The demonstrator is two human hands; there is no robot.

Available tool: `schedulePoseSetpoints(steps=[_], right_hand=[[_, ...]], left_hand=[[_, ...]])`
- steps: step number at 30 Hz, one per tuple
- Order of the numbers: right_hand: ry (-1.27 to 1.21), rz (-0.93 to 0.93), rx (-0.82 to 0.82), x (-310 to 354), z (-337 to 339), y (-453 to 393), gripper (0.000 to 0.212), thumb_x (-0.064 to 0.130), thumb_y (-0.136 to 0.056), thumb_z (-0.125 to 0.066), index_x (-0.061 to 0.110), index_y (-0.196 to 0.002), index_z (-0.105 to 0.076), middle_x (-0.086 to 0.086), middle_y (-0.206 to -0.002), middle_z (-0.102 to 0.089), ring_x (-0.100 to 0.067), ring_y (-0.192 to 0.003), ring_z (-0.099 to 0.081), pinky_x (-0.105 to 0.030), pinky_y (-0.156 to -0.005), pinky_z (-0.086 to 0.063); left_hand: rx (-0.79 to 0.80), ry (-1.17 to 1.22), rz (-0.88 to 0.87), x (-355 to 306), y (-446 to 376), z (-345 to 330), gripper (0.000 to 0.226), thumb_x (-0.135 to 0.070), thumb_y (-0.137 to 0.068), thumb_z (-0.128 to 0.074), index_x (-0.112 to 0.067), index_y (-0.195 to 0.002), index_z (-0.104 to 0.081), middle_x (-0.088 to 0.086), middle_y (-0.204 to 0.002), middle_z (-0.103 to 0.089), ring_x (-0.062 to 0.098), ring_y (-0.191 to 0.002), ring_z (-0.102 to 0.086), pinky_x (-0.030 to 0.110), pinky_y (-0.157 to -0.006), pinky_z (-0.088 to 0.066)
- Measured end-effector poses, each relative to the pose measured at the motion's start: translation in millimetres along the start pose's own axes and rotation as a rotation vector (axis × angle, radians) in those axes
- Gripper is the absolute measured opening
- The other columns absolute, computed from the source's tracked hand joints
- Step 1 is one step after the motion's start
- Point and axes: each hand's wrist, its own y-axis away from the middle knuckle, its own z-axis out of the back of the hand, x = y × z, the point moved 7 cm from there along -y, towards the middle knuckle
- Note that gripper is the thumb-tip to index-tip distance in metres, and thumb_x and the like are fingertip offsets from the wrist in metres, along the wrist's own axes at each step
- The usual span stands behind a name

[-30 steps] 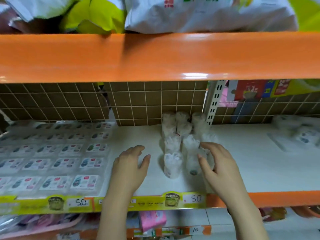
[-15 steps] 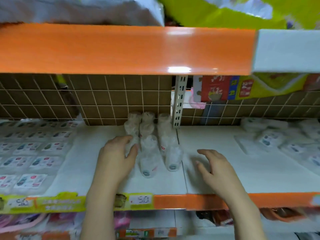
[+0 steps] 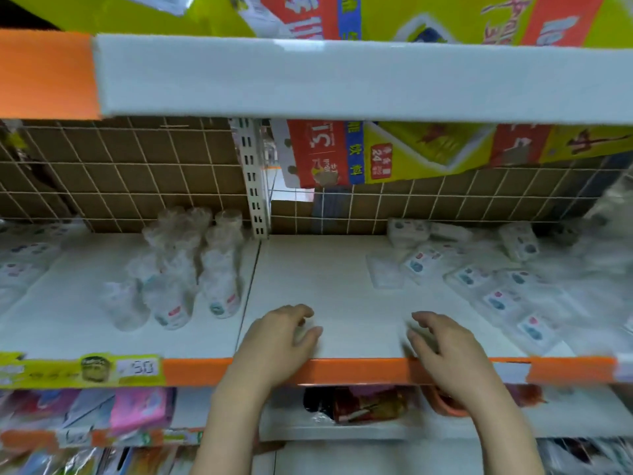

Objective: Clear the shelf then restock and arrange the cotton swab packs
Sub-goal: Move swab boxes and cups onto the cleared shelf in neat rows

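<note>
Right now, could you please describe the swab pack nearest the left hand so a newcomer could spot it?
Find the white slotted upright at the back of the shelf. Left of it stand clear upright packs in rows. The front pack of the rightmost row, nearest the left hand, shows a red and blue label.

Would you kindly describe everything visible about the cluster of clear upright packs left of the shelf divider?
The clear upright packs are slim, translucent plastic bags with white contents and small red and blue labels near their bases. Roughly eight stand in loose rows on the white shelf, reaching back to the wire grid. Neither hand touches them; blur hides finer detail.
</note>
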Motion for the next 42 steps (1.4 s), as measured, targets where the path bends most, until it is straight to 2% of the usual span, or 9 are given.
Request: schedulePoseSetpoints(steps=[8,12,19,27,31,33,35,39,42], right_hand=[[-0.078,0.024,0.027,5,-3,-17,0.039,0.031,-0.095,-0.049,0.019,-0.132,-0.050,0.000,-0.131,-0.055,-0.016,-0.116,-0.053,-0.027,-0.093,-0.041],[-0.077,0.026,0.003,5,2,-29,0.040,0.029,-0.094,-0.050,0.017,-0.132,-0.050,-0.002,-0.131,-0.055,-0.018,-0.117,-0.052,-0.030,-0.097,-0.042],[-0.094,0.064,-0.004,-6,13,-42,0.040,0.031,-0.095,-0.049,0.020,-0.134,-0.049,0.000,-0.131,-0.053,-0.015,-0.118,-0.049,-0.024,-0.095,-0.037],[-0.074,0.132,-0.039,-81,52,-60,0.038,0.028,-0.094,-0.050,0.017,-0.130,-0.052,-0.003,-0.131,-0.054,-0.018,-0.117,-0.050,-0.025,-0.094,-0.037],[-0.077,0.140,-0.089,-137,86,-69,0.034,0.022,-0.093,-0.054,0.014,-0.126,-0.057,-0.005,-0.126,-0.058,-0.022,-0.112,-0.054,-0.025,-0.089,-0.038],[-0.071,0.121,-0.103,-166,98,-74,0.032,0.020,-0.092,-0.055,0.011,-0.123,-0.059,-0.007,-0.122,-0.059,-0.025,-0.110,-0.054,-0.029,-0.090,-0.040],[-0.080,0.118,-0.127,-190,111,-81,0.031,0.020,-0.092,-0.056,0.012,-0.121,-0.060,-0.007,-0.121,-0.059,-0.024,-0.110,-0.054,-0.027,-0.091,-0.039],[0.018,0.105,-0.081,-214,126,-114,0.037,0.028,-0.094,-0.051,0.016,-0.129,-0.053,-0.008,-0.129,-0.054,-0.026,-0.116,-0.050,-0.032,-0.094,-0.042],[0.057,0.128,-0.137,-217,132,-145,0.045,0.029,-0.092,-0.053,0.011,-0.133,-0.047,-0.015,-0.131,-0.051,-0.032,-0.117,-0.047,-0.037,-0.092,-0.043]], left_hand=[[-0.057,-0.042,0.120,27,-19,19,0.038,-0.039,-0.091,-0.054,-0.020,-0.124,-0.057,0.003,-0.116,-0.063,0.019,-0.103,-0.059,0.030,-0.088,-0.046],[-0.041,-0.045,0.111,21,-31,15,0.038,-0.039,-0.091,-0.054,-0.019,-0.124,-0.057,0.003,-0.115,-0.064,0.020,-0.104,-0.059,0.030,-0.088,-0.046],[-0.020,-0.019,0.120,0,-51,-2,0.037,-0.036,-0.091,-0.053,-0.020,-0.124,-0.057,0.004,-0.113,-0.065,0.022,-0.099,-0.060,0.032,-0.085,-0.047],[-0.035,-0.011,0.154,-68,-75,-60,0.036,-0.038,-0.091,-0.053,-0.021,-0.123,-0.057,0.003,-0.116,-0.064,0.020,-0.098,-0.059,0.028,-0.081,-0.045],[-0.028,0.006,0.102,-128,-96,-106,0.036,-0.037,-0.091,-0.053,-0.022,-0.123,-0.058,0.003,-0.123,-0.059,0.023,-0.108,-0.056,0.030,-0.087,-0.044],[-0.040,-0.001,0.059,-157,-105,-124,0.036,-0.035,-0.090,-0.055,-0.020,-0.123,-0.059,0.005,-0.126,-0.056,0.026,-0.113,-0.053,0.033,-0.093,-0.042],[-0.055,-0.027,0.060,-177,-110,-135,0.040,-0.035,-0.090,-0.056,-0.019,-0.126,-0.056,0.007,-0.129,-0.053,0.027,-0.117,-0.050,0.036,-0.096,-0.041],[-0.095,-0.054,0.107,-189,-111,-140,0.047,-0.042,-0.086,-0.050,-0.017,-0.125,-0.057,0.008,-0.127,-0.054,0.030,-0.113,-0.053,0.037,-0.093,-0.044],[-0.118,-0.045,0.157,-188,-107,-141,0.044,-0.039,-0.084,-0.055,-0.017,-0.122,-0.059,0.008,-0.123,-0.056,0.030,-0.107,-0.055,0.037,-0.088,-0.047]])
